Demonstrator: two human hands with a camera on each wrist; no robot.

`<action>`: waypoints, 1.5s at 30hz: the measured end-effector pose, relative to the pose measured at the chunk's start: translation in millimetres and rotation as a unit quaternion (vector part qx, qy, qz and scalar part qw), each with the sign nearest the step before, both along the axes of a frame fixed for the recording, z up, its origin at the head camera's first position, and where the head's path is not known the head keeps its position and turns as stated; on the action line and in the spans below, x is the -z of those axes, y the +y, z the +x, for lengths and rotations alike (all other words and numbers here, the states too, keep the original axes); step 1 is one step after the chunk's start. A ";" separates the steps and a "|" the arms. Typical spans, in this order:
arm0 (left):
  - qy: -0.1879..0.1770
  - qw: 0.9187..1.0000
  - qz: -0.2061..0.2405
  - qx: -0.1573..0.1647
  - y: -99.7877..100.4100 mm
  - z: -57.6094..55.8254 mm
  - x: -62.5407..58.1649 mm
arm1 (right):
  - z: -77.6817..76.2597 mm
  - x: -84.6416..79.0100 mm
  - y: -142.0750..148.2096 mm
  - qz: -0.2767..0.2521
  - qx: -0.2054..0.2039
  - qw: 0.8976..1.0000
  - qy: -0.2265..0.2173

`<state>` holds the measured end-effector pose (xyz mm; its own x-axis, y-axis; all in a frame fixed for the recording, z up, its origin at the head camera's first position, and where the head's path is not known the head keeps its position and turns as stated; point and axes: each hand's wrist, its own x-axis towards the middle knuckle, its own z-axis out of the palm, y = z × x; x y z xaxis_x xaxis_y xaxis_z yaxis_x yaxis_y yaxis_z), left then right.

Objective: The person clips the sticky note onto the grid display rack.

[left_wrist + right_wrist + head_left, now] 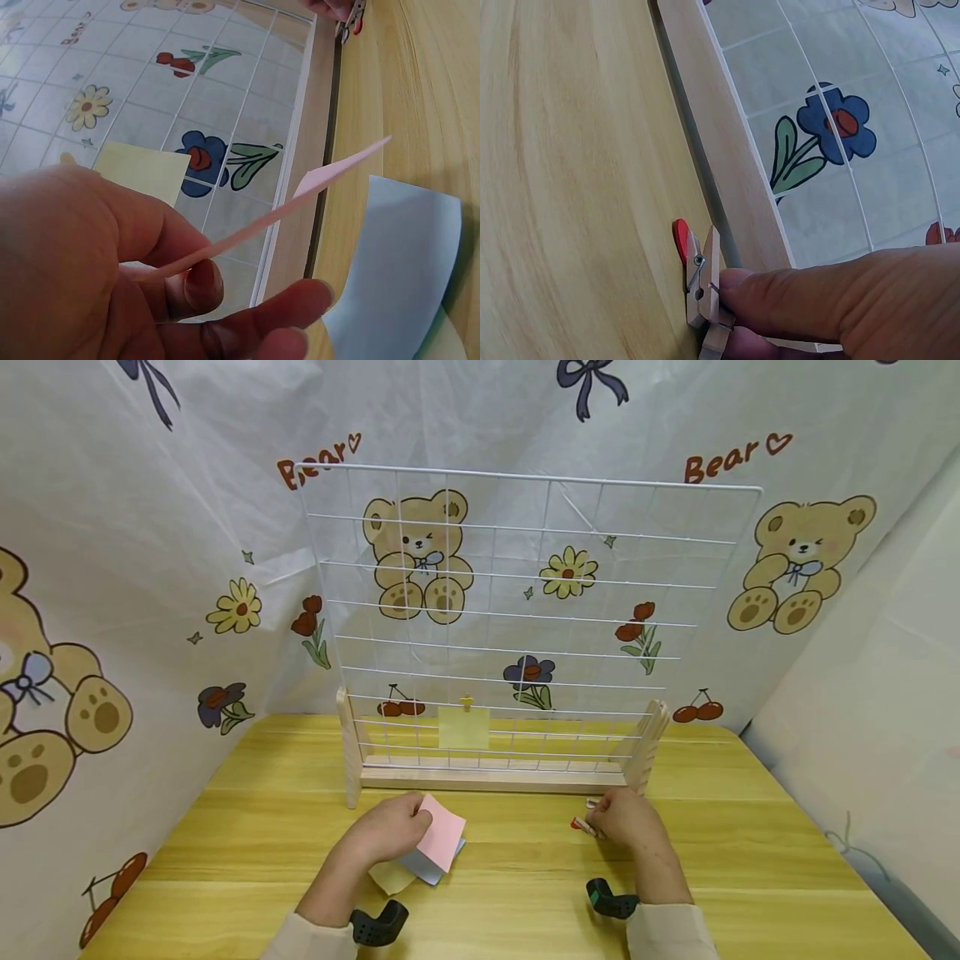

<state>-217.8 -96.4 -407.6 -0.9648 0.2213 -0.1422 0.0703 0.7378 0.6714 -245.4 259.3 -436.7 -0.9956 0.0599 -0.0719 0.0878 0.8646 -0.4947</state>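
Observation:
My left hand (388, 828) pinches a pink sheet of note paper (442, 833) between thumb and fingers, above the table. Under it, a light blue note (409, 255) and a pale yellow note (392, 877) lie overlapping on the wood. Over at the rack's right foot, my right hand (624, 817) reaches down to a few small wooden clothespins. Thumb and finger pinch one plain clothespin (712, 274), while a clothespin with a red piece (681, 240) lies against it. The right fingertips are partly hidden.
A white wire grid (517, 581) stands upright in a wooden base (487, 779) behind both hands. A yellow note (463, 731) hangs low on it from a small yellow clip (467, 702). Behind is a bear-print cloth (262, 543).

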 end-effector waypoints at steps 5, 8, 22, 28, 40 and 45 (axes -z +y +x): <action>-0.006 1.000 0.017 0.004 0.9 0.7 1.3 | 1.1 -0.8 0.6 -0.014 -0.002 1.000 0.000; -0.005 0.999 0.032 0.009 1.4 0.0 3.0 | 1.7 -1.6 1.4 -0.023 -0.004 1.000 0.000; 0.004 0.996 0.087 -0.017 4.7 -1.6 1.7 | 1.6 -5.7 6.4 -0.031 -0.013 0.999 -0.003; 0.020 0.992 0.121 -0.016 7.4 -3.7 1.8 | 1.2 -6.7 7.3 -0.029 -0.015 0.999 -0.005; 0.043 0.975 0.217 -0.034 15.4 -11.3 9.9 | 3.6 -11.2 6.8 -0.033 -0.014 0.999 -0.018; 0.056 0.967 0.242 -0.051 20.0 -12.1 10.6 | 4.4 -14.1 6.8 -0.038 -0.014 0.999 -0.017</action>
<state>-229.9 -76.4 -418.2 -0.9884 0.1393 0.0611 0.1063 0.3457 0.9323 -241.0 266.1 -422.7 -0.9938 0.0262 -0.1082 0.0824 0.8270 -0.5561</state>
